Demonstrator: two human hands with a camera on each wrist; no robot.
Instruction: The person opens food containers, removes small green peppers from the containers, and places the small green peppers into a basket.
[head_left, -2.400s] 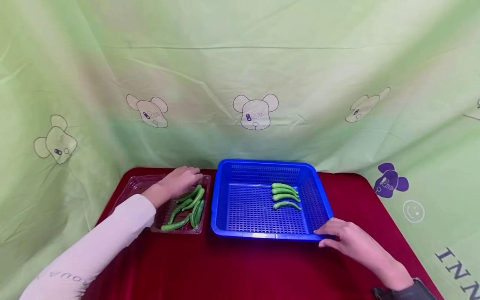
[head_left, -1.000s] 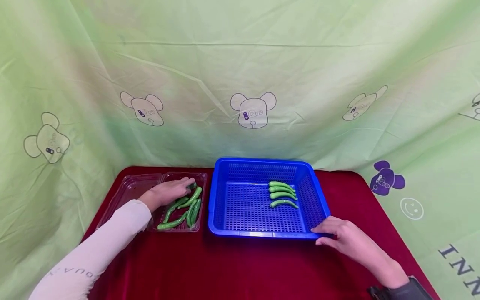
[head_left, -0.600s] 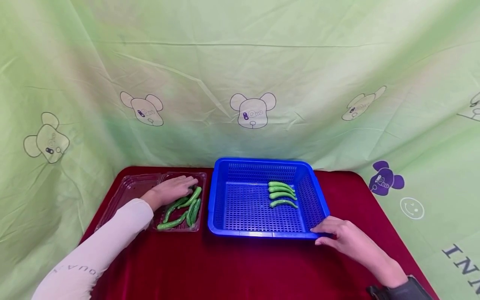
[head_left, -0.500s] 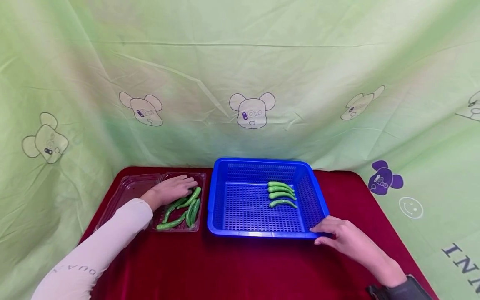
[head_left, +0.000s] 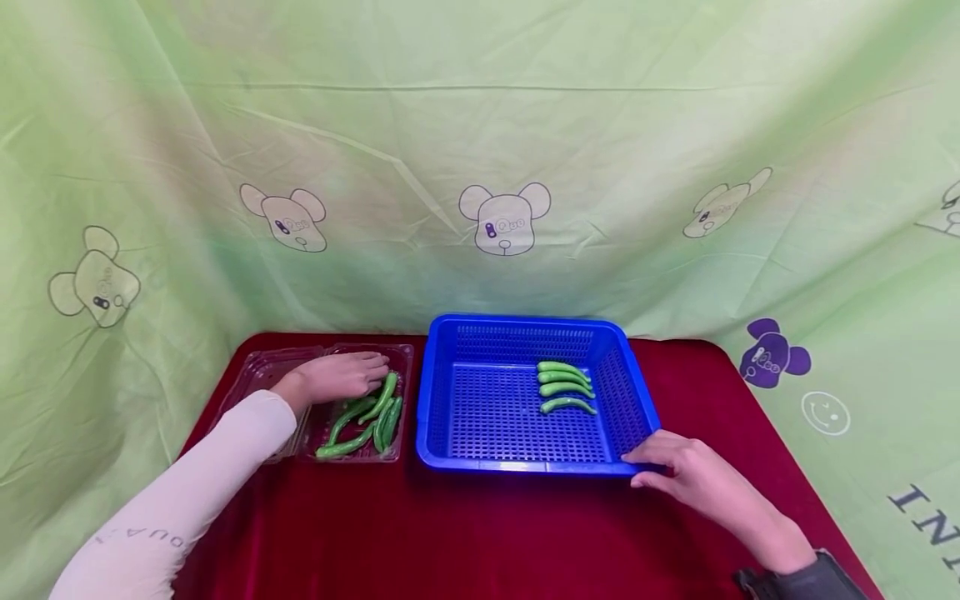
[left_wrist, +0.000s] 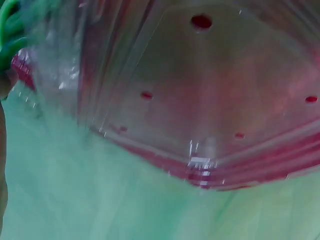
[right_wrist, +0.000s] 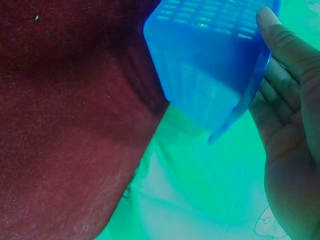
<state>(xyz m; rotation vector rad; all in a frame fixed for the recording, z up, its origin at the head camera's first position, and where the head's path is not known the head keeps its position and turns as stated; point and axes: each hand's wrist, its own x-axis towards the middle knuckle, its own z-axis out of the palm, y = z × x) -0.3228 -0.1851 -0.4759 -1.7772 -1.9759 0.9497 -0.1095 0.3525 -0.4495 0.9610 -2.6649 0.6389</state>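
My left hand (head_left: 341,377) reaches into a clear plastic clamshell box (head_left: 408,354), fingers bent down over several long green chili peppers (head_left: 348,446). It seems to grip one dark pepper, largely hidden beneath it. In the left wrist view, a thumb tip (left_wrist: 7,84) meets a green pepper part (left_wrist: 11,50) at the edge. With my right hand (head_left: 693,475), I pinch the near right corner of a blue perforated basket (head_left: 540,468). The right wrist view shows the thumb outside the wall, with the fingers across the rim. Several lighter green peppers (head_left: 566,388) lie in a row inside the basket, towards its right.
The box's open lid (head_left: 262,362) spreads left beneath my left forearm. Dark red cloth (head_left: 450,533) covers the table. Behind and beside it hangs a pale green printed curtain (head_left: 510,125). The basket stands just right of the box.
My left hand has shifted from the box's far right corner to the left, over the peppers. A light pepper under its fingertips has turned slightly. My right hand has stayed on the basket corner.
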